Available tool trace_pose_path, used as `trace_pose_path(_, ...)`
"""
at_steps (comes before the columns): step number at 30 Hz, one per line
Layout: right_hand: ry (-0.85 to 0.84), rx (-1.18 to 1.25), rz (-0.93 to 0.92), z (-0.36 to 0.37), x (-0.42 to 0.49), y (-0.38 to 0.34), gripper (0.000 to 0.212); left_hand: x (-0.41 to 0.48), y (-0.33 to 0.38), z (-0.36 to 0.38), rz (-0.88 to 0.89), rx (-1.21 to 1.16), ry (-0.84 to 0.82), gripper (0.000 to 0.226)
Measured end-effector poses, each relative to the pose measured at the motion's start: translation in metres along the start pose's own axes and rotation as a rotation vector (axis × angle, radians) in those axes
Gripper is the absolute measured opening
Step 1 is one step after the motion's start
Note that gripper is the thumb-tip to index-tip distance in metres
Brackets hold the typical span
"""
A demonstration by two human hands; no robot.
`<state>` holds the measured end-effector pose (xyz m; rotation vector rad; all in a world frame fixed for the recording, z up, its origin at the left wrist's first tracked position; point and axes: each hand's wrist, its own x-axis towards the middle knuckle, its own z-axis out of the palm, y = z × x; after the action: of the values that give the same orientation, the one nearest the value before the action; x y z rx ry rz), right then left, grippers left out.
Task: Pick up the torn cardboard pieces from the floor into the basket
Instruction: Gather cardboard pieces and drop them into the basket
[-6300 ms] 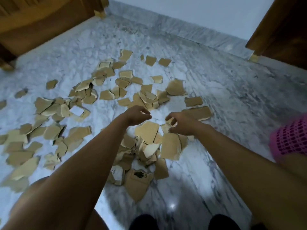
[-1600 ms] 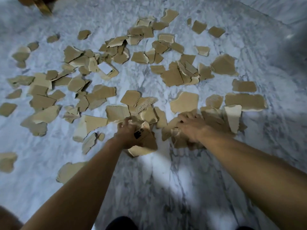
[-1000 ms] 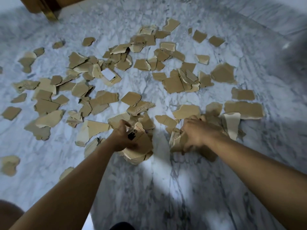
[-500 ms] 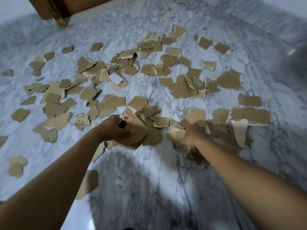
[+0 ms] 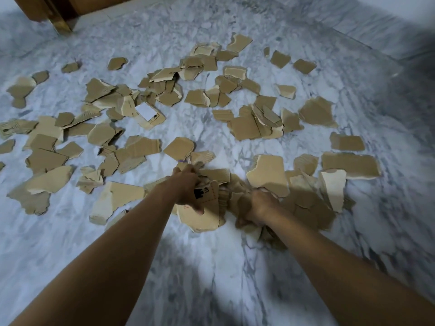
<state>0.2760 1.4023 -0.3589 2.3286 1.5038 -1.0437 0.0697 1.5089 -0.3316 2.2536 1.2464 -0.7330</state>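
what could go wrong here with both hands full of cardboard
1. The left hand and right hand each grip a loose, uneven bunch of cardboard pieces; some may slip out when lifted.
2. The basket is not in view, so the carry means turning, likely shedding scraps.
3. Small far pieces near the wooden furniture could be missed.

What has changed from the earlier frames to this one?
The printed piece, lying on the floor six seconds ago, is now gripped in the left hand with other pieces. The right hand now grips a bunch of pieces too. Both hands have worked forward into the scatter. The farther scattered pieces on the marble floor lie as before.
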Motion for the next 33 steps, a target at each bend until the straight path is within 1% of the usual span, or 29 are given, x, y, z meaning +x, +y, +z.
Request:
trace_pose_path(2, -0.126, 0.075, -0.048, -0.014, 0.001, 0.004, 0.075, 0.0, 0.002, -0.001, -0.021, 0.043, 0.017, 0.084)
trace_pose_path(3, -0.152, 0.131, -0.068, -0.026, 0.003, 0.008, 0.074, 0.001, 0.003, 0.0, -0.017, 0.039, 0.025, 0.083)
trace_pose_path(5, -0.123, 0.153, -0.086, -0.06, 0.01, 0.014, 0.07, 0.003, 0.001, 0.003, 0.019, -0.03, 0.057, 0.082)
trace_pose_path(7, -0.07, 0.13, -0.081, -0.095, 0.026, 0.019, 0.079, 0.002, -0.003, 0.005, 0.064, -0.14, 0.078, 0.086)
trace_pose_path(9, -0.05, 0.015, -0.071, -0.112, 0.042, 0.023, 0.082, -0.002, -0.008, 0.005, 0.093, -0.232, 0.102, 0.075)
trace_pose_path(10, -0.044, -0.058, -0.069, -0.113, 0.048, 0.024, 0.084, -0.006, -0.01, 0.004, 0.096, -0.287, 0.115, 0.07)
trace_pose_path(13, -0.05, -0.232, -0.062, -0.096, 0.06, 0.029, 0.11, -0.019, -0.018, -0.005, 0.096, -0.462, 0.121, 0.062)
trace_pose_path(15, -0.026, -0.239, -0.064, -0.087, 0.064, 0.032, 0.116, -0.026, -0.02, -0.015, 0.086, -0.641, 0.091, 0.069)
trace_pose_path(16, -0.012, -0.238, -0.07, -0.085, 0.064, 0.033, 0.114, -0.027, -0.021, -0.019, 0.063, -0.697, 0.089, 0.072)
trace_pose_path(17, -0.005, -0.238, -0.074, -0.084, 0.064, 0.034, 0.111, -0.028, -0.019, -0.022, 0.033, -0.712, 0.092, 0.071)
trace_pose_path(20, 0.052, -0.191, -0.101, -0.086, 0.06, 0.036, 0.095, -0.014, -0.008, -0.032, -0.007, -0.674, 0.088, 0.035)
trace_pose_path(21, 0.078, -0.14, -0.122, -0.087, 0.059, 0.038, 0.091, -0.006, -0.003, -0.034, -0.013, -0.652, 0.082, 0.034)
trace_pose_path(24, 0.141, 0.057, -0.197, -0.093, 0.052, 0.041, 0.091, 0.026, 0.015, -0.03, 0.03, -0.522, 0.101, 0.041)
trace_pose_path(25, 0.151, 0.085, -0.193, -0.095, 0.05, 0.044, 0.092, 0.037, 0.021, -0.025, 0.045, -0.445, 0.106, 0.049)
trace_pose_path(27, 0.165, 0.091, -0.163, -0.099, 0.048, 0.051, 0.089, 0.053, 0.034, -0.019, 0.017, -0.276, 0.079, 0.069)
trace_pose_path(28, 0.176, 0.119, -0.148, -0.102, 0.045, 0.054, 0.086, 0.059, 0.039, -0.018, 0.002, -0.234, 0.069, 0.07)
trace_pose_path(29, 0.197, 0.171, -0.134, -0.106, 0.042, 0.058, 0.079, 0.062, 0.042, -0.019, 0.002, -0.219, 0.062, 0.065)
trace_pose_path(31, 0.266, 0.319, -0.126, -0.114, 0.036, 0.065, 0.062, 0.065, 0.042, -0.02, 0.03, -0.302, 0.061, 0.05)
trace_pose_path(33, 0.327, 0.534, -0.14, -0.121, 0.026, 0.068, 0.047, 0.064, 0.039, -0.015, 0.055, -0.421, 0.068, 0.05)
